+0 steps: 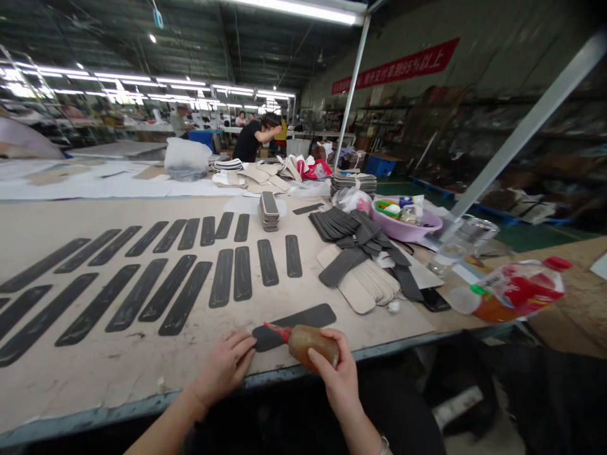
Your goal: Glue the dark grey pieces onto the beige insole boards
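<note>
My right hand (339, 370) is closed around a glue bottle (310, 346), brownish and soft-looking, with a red nozzle pointing left. Beneath the nozzle lies a dark grey strip (308, 318) with rounded ends, flat near the table's front edge. The fingertips of my left hand (227, 363) pinch or press the strip's left end, thumb and fingers close together. To the left, several similar dark strips (180, 298) lie in two rows, many with shiny wet-looking lines on them. How the left fingertips meet the strip is partly hidden.
Right of centre sit a pile of dark strips (334, 224) and fanned beige pieces (365, 284). Beyond are a small stack (269, 212), a pink basin (403, 230) and a metal post (351, 95). A red-labelled bottle (521, 287) lies at right. A person (249, 140) works behind.
</note>
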Action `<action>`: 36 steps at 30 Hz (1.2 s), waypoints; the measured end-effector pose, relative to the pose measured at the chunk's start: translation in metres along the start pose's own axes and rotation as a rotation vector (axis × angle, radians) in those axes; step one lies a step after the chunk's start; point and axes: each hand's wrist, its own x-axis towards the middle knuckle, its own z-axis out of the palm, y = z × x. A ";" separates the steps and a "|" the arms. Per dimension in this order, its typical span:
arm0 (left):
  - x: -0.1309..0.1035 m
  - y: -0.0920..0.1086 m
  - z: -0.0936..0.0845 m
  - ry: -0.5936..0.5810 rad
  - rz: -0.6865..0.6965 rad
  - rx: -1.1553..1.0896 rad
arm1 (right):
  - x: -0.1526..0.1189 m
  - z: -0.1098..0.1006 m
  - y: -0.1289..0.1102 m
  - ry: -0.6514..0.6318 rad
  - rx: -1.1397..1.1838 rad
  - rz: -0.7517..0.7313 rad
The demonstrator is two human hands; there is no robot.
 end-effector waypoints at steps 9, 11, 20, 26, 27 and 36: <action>0.002 0.002 -0.002 -0.009 0.099 0.013 | -0.006 0.004 0.005 -0.082 -0.269 -0.244; 0.002 0.001 -0.002 -0.025 0.108 -0.003 | -0.007 0.009 0.004 -0.098 -0.312 -0.306; 0.006 -0.002 -0.002 0.004 0.134 -0.010 | 0.004 -0.004 -0.001 0.067 -0.467 -0.345; 0.009 -0.007 -0.002 0.033 0.192 -0.005 | 0.021 -0.033 -0.001 0.284 -0.592 -0.345; 0.009 -0.008 -0.002 0.029 0.200 -0.003 | 0.023 -0.037 -0.001 0.309 -0.610 -0.350; 0.008 -0.014 0.002 0.035 0.193 -0.023 | 0.029 -0.050 -0.006 0.419 -0.741 -0.466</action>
